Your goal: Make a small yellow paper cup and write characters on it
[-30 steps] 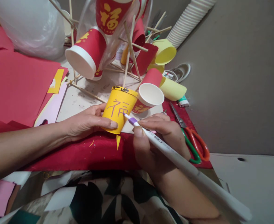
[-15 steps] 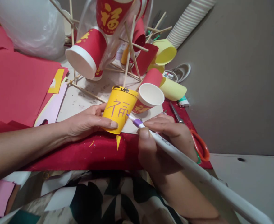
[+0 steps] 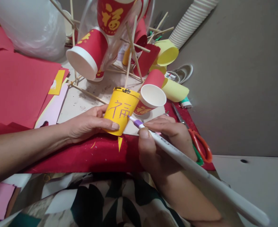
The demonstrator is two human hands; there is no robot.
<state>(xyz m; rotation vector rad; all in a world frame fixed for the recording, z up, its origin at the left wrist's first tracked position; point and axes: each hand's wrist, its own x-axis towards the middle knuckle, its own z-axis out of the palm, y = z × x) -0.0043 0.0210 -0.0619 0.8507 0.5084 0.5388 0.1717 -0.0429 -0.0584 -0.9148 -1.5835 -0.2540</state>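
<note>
My left hand (image 3: 87, 124) grips a yellow paper-wrapped cup (image 3: 121, 108) lying on its side, thumb pressed on its lower edge. A purple character is drawn on the yellow face. My right hand (image 3: 162, 145) pinches a long white marker (image 3: 200, 178) with a purple collar. The marker tip touches the right side of the character. A white-and-red paper cup (image 3: 150, 97) rests just right of the yellow cup.
A structure of wooden sticks and red cups (image 3: 89, 53) rises behind. Red paper sheets (image 3: 16, 85) lie at the left, a plastic bag (image 3: 32, 25) behind them. Scissors with orange and green handles (image 3: 198, 146) lie at the right on red felt (image 3: 87, 156). A ribbed white hose (image 3: 191, 19) runs top right.
The marker tip made small strokes at the character's right part, and my right hand shifted slightly right and back. The left hand and yellow cup stayed still.
</note>
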